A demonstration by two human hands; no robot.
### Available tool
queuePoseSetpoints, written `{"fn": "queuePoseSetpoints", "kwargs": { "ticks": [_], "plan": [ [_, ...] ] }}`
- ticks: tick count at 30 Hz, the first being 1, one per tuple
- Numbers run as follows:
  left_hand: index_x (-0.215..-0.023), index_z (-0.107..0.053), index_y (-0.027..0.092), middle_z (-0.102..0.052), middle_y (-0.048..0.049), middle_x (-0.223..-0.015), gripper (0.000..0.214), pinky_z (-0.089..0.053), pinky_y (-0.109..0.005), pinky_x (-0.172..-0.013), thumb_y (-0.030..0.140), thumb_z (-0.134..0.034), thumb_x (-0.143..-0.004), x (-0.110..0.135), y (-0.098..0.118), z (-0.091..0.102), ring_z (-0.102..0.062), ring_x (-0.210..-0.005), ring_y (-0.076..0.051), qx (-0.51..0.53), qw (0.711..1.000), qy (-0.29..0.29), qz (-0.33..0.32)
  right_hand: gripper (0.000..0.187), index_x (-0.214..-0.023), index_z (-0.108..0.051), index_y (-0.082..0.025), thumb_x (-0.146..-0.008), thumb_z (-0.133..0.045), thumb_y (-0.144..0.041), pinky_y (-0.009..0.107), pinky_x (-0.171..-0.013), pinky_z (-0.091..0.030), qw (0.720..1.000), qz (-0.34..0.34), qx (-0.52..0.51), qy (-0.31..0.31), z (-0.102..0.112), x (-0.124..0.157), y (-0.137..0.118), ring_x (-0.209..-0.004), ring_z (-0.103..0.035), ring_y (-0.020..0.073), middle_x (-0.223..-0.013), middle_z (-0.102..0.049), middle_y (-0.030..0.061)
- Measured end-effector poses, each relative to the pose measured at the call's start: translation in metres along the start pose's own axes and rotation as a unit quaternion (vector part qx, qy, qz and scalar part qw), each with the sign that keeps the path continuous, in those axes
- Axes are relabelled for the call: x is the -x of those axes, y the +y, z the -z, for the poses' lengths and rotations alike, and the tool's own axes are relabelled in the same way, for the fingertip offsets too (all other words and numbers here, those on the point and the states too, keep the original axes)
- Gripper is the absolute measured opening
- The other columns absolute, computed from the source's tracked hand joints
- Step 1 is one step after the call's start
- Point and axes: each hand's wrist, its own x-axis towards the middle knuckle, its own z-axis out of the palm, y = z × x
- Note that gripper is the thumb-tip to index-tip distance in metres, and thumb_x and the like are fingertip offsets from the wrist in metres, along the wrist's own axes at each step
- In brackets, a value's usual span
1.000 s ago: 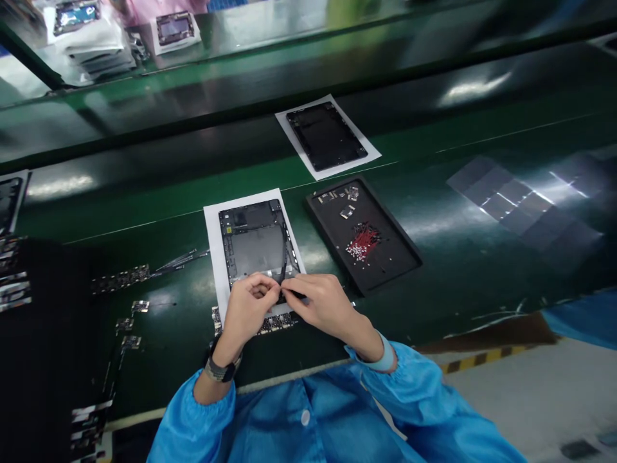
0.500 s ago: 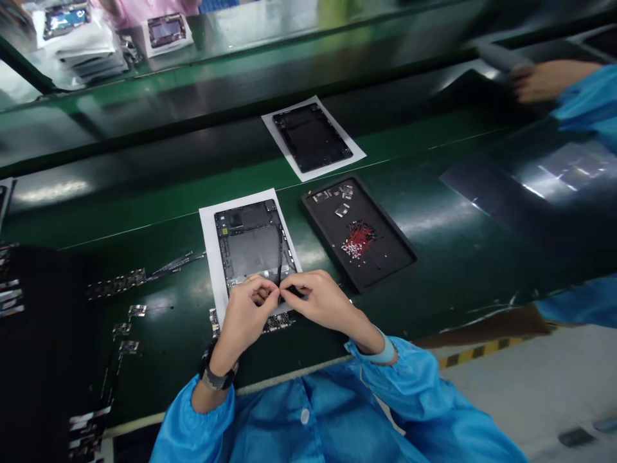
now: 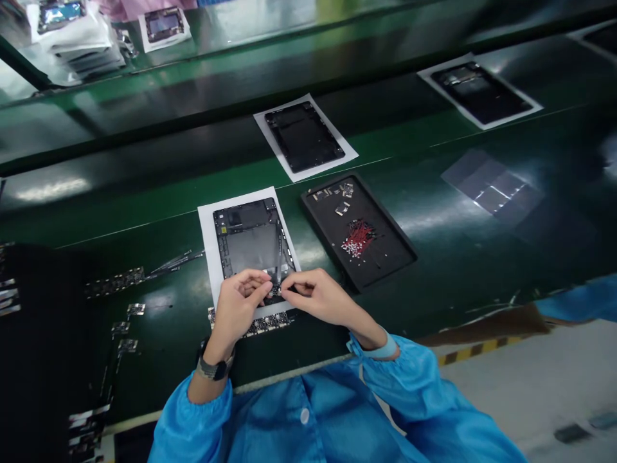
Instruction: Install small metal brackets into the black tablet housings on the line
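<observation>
A black tablet housing lies open on a white sheet before me. A dark flat cable runs down the right part of its inside. Over the housing's near end, my left hand has thumb and forefinger closed; anything between them is too small to make out. Just to the right, my right hand pinches at the cable's lower end, beside a small circuit board. What exactly its fingertips hold is hidden. A strip of small circuit boards lies along the sheet's near edge.
To the right sits a black tray with red and black wires and small boards. Further back are two more housings, one central and one right. Clear film lies right; loose boards lie left.
My hands have moved slightly apart, baring the small board between them. The cable leans less dark against the housing. A co-worker's hand has left the right side, where a housing on a sheet now shows.
</observation>
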Motion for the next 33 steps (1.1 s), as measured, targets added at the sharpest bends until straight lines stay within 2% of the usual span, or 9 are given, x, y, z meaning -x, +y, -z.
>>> {"fn": "queuePoseSetpoints", "kwargs": {
  "ticks": [9,18,25,33],
  "plan": [
    [-0.078,-0.071,0.014,-0.069,-0.0027,-0.068,0.013,-0.048,-0.022,-0.056,0.026,-0.075,-0.072,0.0016,-0.0009,0.0022,-0.061,-0.061,-0.012,-0.028,1.000,-0.002,-0.008,0.018,-0.073,-0.070,-0.014,-0.082,-0.061,-0.026,0.024,-0.051,-0.021,1.000,-0.018,-0.006,0.000,-0.0004,-0.0015,0.0008,-0.050,-0.025,0.0082,-0.050,-0.027,-0.0079],
    [-0.079,-0.072,0.015,-0.069,-0.0028,-0.068,0.014,-0.047,-0.022,-0.054,0.027,-0.074,-0.073,0.0028,-0.0004,0.0001,-0.058,-0.057,-0.012,-0.043,0.999,0.015,-0.011,0.016,-0.073,-0.070,-0.015,-0.081,-0.060,-0.025,0.024,-0.050,-0.021,1.000,-0.018,0.003,0.013,-0.0015,-0.0016,0.0020,-0.050,-0.025,0.0082,-0.051,-0.027,-0.0078],
    [-0.075,-0.073,0.017,-0.068,-0.0020,-0.071,0.007,-0.050,-0.023,-0.061,0.023,-0.071,-0.075,0.0063,-0.0010,-0.0055,-0.062,-0.062,-0.013,-0.097,0.992,0.051,-0.067,0.017,-0.071,-0.070,-0.014,-0.082,-0.060,-0.023,0.025,-0.051,-0.020,0.999,-0.021,0.009,0.025,-0.0046,-0.0016,0.0035,-0.049,-0.024,0.0075,-0.051,-0.024,-0.0087],
    [-0.074,-0.073,0.017,-0.068,-0.0021,-0.071,0.007,-0.052,-0.025,-0.061,0.022,-0.069,-0.076,0.0078,-0.0002,-0.0069,-0.062,-0.061,-0.014,-0.125,0.986,0.062,-0.087,0.016,-0.070,-0.070,-0.015,-0.081,-0.060,-0.023,0.024,-0.051,-0.021,0.999,-0.030,0.017,0.027,-0.0054,-0.0017,0.0037,-0.049,-0.025,0.0077,-0.050,-0.024,-0.0088]
  ]
}}
